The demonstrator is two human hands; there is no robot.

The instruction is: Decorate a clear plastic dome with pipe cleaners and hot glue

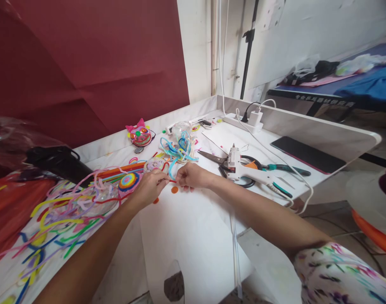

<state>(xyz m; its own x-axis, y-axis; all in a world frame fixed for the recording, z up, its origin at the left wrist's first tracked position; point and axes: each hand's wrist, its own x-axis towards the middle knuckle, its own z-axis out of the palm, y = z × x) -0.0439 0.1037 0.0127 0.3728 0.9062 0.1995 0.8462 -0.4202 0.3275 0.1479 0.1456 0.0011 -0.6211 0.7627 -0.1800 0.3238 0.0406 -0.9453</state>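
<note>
Clock refs = as seen in head view, centred on the red strip. Red strip (173,181) is short, thin, strung between both hands, just above the bench (98,156). L hand (151,186): pinch grip, narrow, thumb + fingertips on the strip's 9 o'clock end. R hand (189,175): fingers curled, narrow grip on the 3 o'clock end; exact finger contact partly hidden.

Nearby: orange disc (174,190) at 6, just below the strip, lying flat. 2nd one at 7, by L hand, partly covered. White sheet (193,236) at 5-6, under that area. Coiled pastel piece (155,164) at 10-11, close to L hand. Blue/cream tangle (182,147) at 12-1, beyond R hand. Rainbow disc (129,181) at 9, beside L wrist. Loose coloured strips (66,211) heaped at 8-9, approx.

Further out: pink-eared face piece (140,135) at 11. Scissors (213,157) at 2, blades twd the tangle. Glue gun (234,162) at 2-3, lying across scissors handles. Teal-handled pliers (287,169) at 3. Pwr strip (243,123) at 2, w/ white charger (255,118) plugged in. Black slab (308,155) at 2-3, near bench edge.
</note>
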